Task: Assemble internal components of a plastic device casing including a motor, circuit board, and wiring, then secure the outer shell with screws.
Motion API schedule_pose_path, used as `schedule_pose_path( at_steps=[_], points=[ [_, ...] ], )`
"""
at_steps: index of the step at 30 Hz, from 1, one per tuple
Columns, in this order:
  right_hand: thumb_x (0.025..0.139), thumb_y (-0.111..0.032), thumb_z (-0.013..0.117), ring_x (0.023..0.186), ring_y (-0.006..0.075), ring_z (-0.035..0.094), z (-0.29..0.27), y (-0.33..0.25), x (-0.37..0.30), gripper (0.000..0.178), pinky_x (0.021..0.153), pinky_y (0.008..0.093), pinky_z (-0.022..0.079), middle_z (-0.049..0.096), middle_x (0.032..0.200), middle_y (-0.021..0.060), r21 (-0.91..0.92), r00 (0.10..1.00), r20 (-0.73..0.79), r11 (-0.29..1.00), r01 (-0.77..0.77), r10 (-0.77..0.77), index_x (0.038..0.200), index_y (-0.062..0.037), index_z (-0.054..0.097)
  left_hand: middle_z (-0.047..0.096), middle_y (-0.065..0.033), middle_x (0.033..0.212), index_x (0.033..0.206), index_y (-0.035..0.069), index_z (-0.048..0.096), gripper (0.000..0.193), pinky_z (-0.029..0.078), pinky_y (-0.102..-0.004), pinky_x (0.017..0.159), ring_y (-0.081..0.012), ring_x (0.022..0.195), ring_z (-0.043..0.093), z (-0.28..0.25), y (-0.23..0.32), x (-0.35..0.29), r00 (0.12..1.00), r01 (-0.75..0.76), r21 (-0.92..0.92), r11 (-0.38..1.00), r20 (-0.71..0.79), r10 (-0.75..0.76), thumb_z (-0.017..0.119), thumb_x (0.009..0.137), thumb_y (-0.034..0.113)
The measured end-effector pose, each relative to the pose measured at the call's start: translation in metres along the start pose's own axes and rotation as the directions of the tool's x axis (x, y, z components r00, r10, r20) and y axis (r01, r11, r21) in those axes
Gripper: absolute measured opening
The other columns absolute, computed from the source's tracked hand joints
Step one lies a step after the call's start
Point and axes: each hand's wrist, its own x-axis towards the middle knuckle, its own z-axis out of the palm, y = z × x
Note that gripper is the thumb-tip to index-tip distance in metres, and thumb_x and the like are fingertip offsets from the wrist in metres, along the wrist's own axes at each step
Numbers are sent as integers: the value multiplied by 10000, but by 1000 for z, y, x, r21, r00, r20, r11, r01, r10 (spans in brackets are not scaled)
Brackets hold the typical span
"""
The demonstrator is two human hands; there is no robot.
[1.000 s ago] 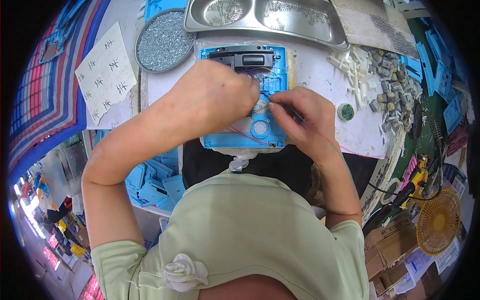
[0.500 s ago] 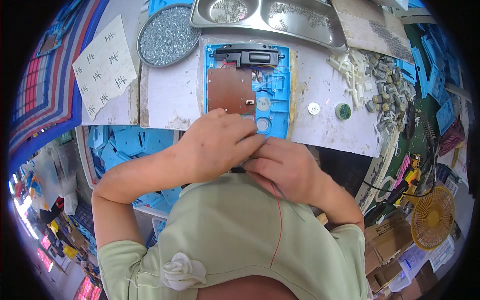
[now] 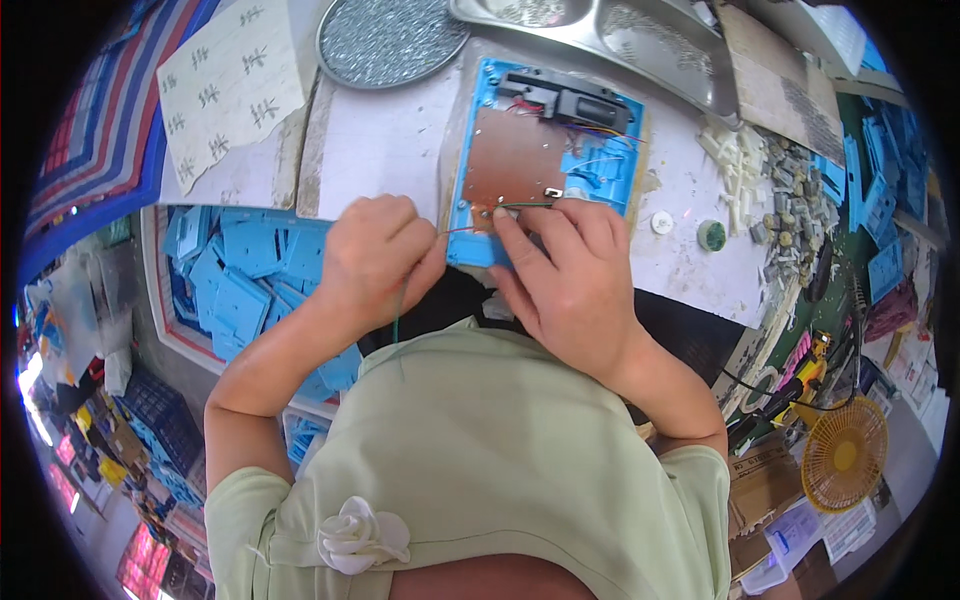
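A blue plastic casing lies tilted on the worktop, with a flat brown board and a black module in it. My left hand is closed in a pinch just left of the casing's near corner. From its fingers a thin red wire runs taut to the board's near edge, and a green wire hangs below. My right hand grips the casing's near side: index fingertip down by the board edge, thumb at the rim. Another stretch of green wire passes by its fingers.
Behind the casing stand a round tray of small metal parts and a steel compartment tray. White plastic pieces and small motors are heaped at right, near a green roll. A crate of blue panels sits left.
My hands, together before at the casing's near edge, have parted. The left has moved left with the wires; the right now rests on the casing. The casing appears shifted right and turned in view.
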Motion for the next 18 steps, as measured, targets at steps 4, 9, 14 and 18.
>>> schedule_pose_path(
  at_steps=[4, 9, 14, 18],
  points=[
    [740, -207, 807, 1027, 267, 563, 12, -1, -1, 407, 914, 446, 412, 636, 1033, 62, 40, 995, -93, 998, 51, -47, 1095, -40, 701, 504, -84, 750, 764, 73, 562, 191, 440, -414, 579, -303, 674, 542, 8, 15, -27, 989, 46, -128, 991, 146, -27, 752, 763, 49],
    [716, -228, 823, 963, 253, 571, 10, -12, 10, 381, 862, 418, 414, 632, 996, 61, 46, 1000, -22, 999, 17, -16, 1029, -55, 690, 531, -51, 761, 823, 88, 594, 141, 466, -399, 594, -264, 684, 563, 7, 20, -30, 949, -29, -107, 994, 308, 61, 728, 794, 119],
    [686, -237, 843, 933, 268, 585, 21, -4, 6, 364, 838, 412, 443, 641, 1014, 72, 161, 993, -92, 983, 91, -76, 946, -63, 657, 565, -25, 777, 923, 107, 644, 116, 485, -368, 620, -221, 724, 612, 5, 15, -31, 906, -183, -138, 973, 362, 221, 653, 828, 172],
    [664, -218, 859, 927, 281, 599, 24, 2, 1, 378, 805, 411, 491, 663, 1058, 89, 189, 990, -87, 974, 125, -110, 928, -49, 648, 594, -27, 763, 962, 109, 669, 137, 510, -371, 611, -226, 718, 649, 26, 9, -39, 917, -78, -152, 985, 377, 130, 626, 855, 182]
  ],
)
